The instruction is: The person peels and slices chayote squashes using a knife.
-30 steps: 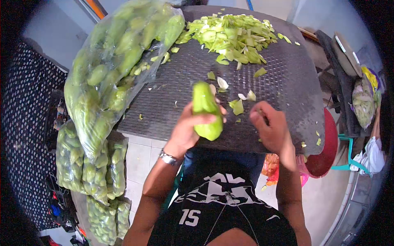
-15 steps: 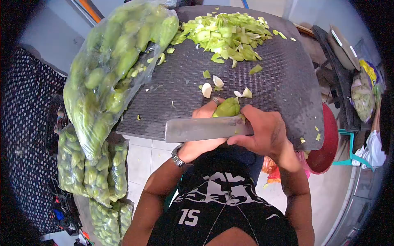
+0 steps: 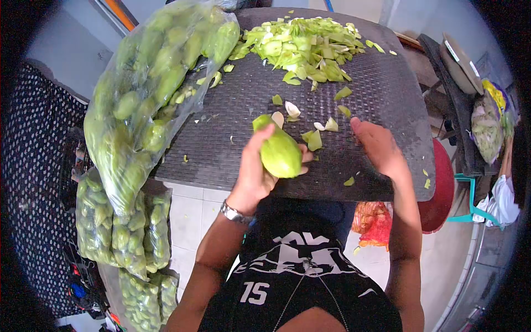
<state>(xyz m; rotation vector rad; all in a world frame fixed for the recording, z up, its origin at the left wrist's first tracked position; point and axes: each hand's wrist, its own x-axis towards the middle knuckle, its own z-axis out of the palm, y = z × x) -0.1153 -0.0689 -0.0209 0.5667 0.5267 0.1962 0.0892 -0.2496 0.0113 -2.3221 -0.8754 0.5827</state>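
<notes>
My left hand (image 3: 255, 160) is wrapped around a pale green, pear-shaped chayote (image 3: 281, 154) with its narrow end cut, held above the near edge of the dark woven-top table (image 3: 221, 160). To its right, over the table, my right hand (image 3: 379, 146) is curled closed. What is in it, if anything, is hidden, and no knife blade shows. Between and beyond my hands lie white cut ends (image 3: 292, 109) and green trimmings (image 3: 314, 140). A heap of chopped green pieces (image 3: 310, 47) covers the table's far side.
A large clear bag of chayotes (image 3: 149, 83) lies along the table's left side. More filled bags (image 3: 124, 227) are on the floor below it. At the right stand a red tub (image 3: 441, 191) and a teal stool (image 3: 473, 193). A red mesh bag (image 3: 373, 224) sits under the table edge.
The wide knife blade over the chayote is no longer visible. My right hand has moved up and right, away from my left hand, which now raises the chayote further left. Fresh green trimmings lie on the table.
</notes>
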